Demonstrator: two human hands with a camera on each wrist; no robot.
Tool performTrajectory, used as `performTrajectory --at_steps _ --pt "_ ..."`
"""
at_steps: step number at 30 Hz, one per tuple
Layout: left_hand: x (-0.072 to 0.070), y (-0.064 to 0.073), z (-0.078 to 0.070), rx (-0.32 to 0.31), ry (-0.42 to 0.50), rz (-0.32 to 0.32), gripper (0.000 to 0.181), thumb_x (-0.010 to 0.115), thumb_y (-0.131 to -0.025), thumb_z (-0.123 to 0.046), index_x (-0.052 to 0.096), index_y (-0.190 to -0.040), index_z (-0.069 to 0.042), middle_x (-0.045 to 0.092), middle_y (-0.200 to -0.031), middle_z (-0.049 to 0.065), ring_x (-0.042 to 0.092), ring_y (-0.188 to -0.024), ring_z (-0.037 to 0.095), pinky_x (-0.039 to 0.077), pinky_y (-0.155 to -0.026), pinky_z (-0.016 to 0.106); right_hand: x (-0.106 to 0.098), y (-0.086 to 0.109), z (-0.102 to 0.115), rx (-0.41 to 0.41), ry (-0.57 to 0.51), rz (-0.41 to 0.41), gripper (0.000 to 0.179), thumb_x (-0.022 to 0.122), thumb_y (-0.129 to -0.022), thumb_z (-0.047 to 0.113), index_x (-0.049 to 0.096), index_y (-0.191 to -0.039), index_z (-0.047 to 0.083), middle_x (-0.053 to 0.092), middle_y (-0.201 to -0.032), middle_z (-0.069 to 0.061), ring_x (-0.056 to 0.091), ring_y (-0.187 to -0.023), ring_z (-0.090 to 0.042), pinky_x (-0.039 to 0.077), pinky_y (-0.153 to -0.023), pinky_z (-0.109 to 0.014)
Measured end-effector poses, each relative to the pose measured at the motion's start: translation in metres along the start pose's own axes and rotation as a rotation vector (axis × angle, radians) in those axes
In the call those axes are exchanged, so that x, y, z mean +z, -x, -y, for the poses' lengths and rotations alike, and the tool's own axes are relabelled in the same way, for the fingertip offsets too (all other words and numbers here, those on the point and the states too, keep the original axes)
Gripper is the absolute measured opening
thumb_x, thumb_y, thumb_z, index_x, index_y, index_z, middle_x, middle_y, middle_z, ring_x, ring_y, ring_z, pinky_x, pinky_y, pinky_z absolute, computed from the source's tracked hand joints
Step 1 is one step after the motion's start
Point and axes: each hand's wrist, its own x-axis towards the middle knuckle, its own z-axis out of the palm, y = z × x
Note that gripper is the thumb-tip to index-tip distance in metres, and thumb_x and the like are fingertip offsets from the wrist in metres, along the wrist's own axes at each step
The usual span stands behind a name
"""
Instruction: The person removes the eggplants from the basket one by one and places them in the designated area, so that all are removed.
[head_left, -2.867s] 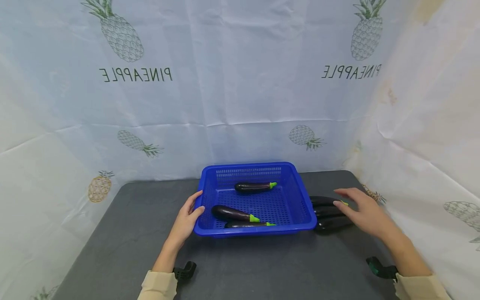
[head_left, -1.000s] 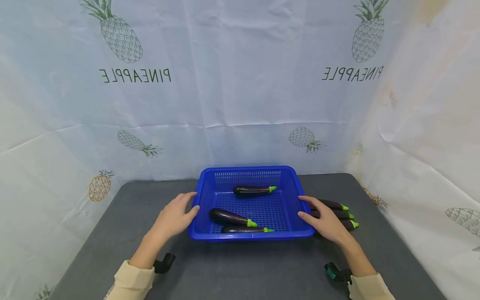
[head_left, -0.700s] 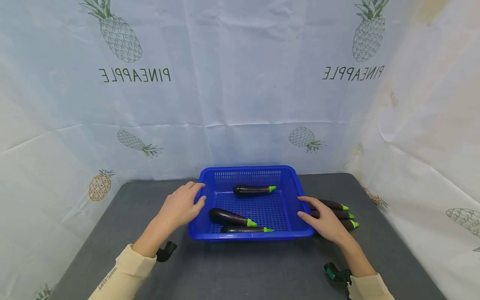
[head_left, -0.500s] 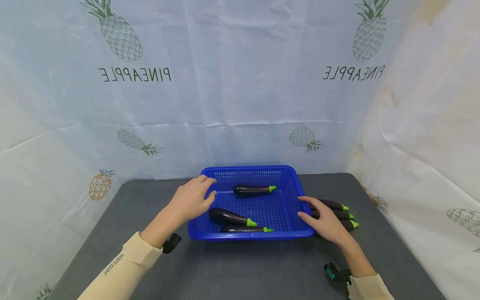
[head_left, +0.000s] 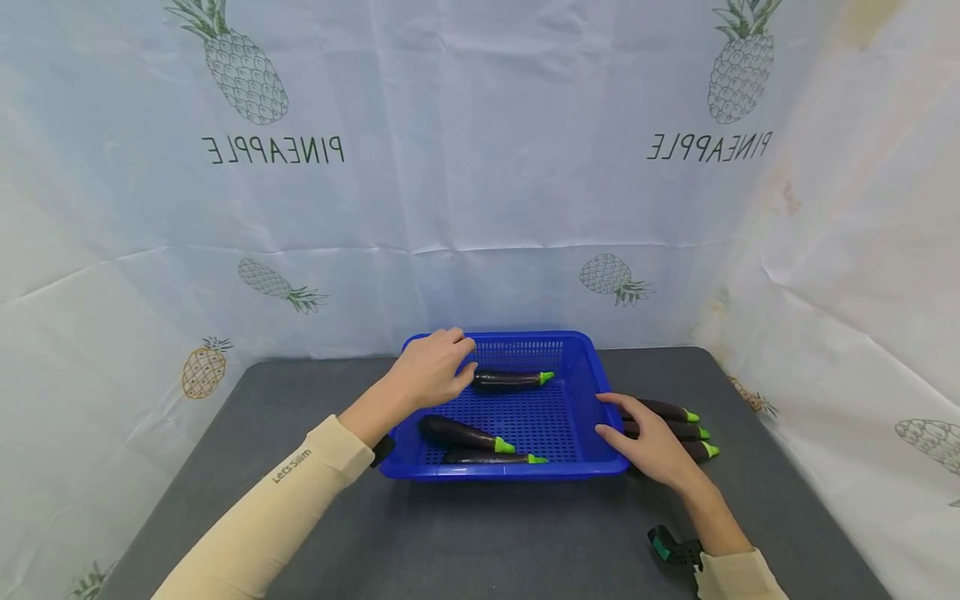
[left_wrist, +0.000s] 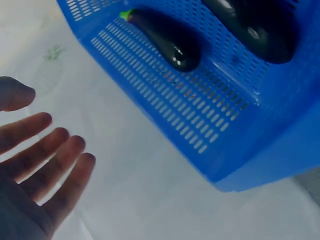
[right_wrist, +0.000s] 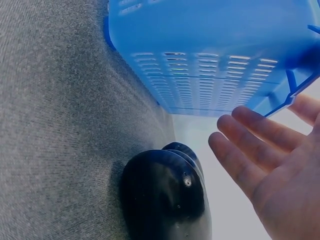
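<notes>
Since half a second ago the left hand has moved right and farther back, from over the left rim of the blue basket to above its back left part. From the left edge, a cream sleeve with dark lettering runs up to this hand, a black strap at its wrist. Its fingers are apart, loosely bent and holding nothing, as the left wrist view shows.

Below them, the basket stands on the dark grey surface. Inside lie a left eggplant, slightly slanted, a front eggplant along the near wall, and a back eggplant whose blunt left end is hidden by the left hand in the head view. All three green stems point right.

At the basket's right rim is the right hand, its fingers spread and nearly straight, thumb and forefinger at the edge. Just beyond, three outside eggplants lie side by side on the surface, partly covered by that hand. Behind everything hangs a pale cloth printed with pineapples.
</notes>
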Motion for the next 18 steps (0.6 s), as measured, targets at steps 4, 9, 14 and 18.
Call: performTrajectory --at_steps 4,9,14,18 --pt "0.008 -0.012 -0.002 0.044 -0.039 0.029 0.024 0.054 -0.094 -0.031 0.065 -0.109 -0.015 0.058 -0.097 0.002 0.056 -0.08 0.017 0.049 -0.062 0.03 0.0 0.0 0.0 0.005 0.001 0.0 0.059 0.061 -0.09 0.046 0.046 -0.138 0.016 0.043 -0.14 -0.019 0.056 -0.111 -0.042 0.052 -0.082 -0.052" --pt "0.019 -0.024 -0.004 0.087 -0.099 0.06 0.024 0.054 -0.095 -0.032 0.063 -0.109 -0.015 0.057 -0.099 0.002 0.055 -0.081 0.018 0.049 -0.065 0.03 0.001 0.001 0.001 -0.006 -0.01 -0.009 0.058 0.062 -0.09 0.044 0.046 -0.138 0.015 0.044 -0.14 -0.019 0.056 -0.112 -0.042 0.051 -0.083 -0.053" --pt "0.033 -0.036 -0.005 0.096 -0.12 0.098 0.028 0.054 -0.095 -0.033 0.062 -0.114 -0.015 0.057 -0.103 0.003 0.055 -0.086 0.019 0.05 -0.069 0.032 0.002 0.001 0.0 -0.014 -0.014 -0.015 0.057 0.062 -0.09 0.043 0.046 -0.138 0.016 0.044 -0.14 -0.018 0.056 -0.111 -0.04 0.051 -0.083 -0.052" --pt "0.044 -0.044 -0.007 0.093 -0.127 0.139 0.032 0.053 -0.095 -0.034 0.06 -0.119 -0.015 0.058 -0.109 0.004 0.056 -0.093 0.021 0.051 -0.074 0.035 0.003 0.0 -0.002 -0.019 -0.019 -0.018 0.057 0.062 -0.09 0.043 0.046 -0.138 0.016 0.044 -0.14 -0.017 0.056 -0.112 -0.04 0.051 -0.083 -0.052"
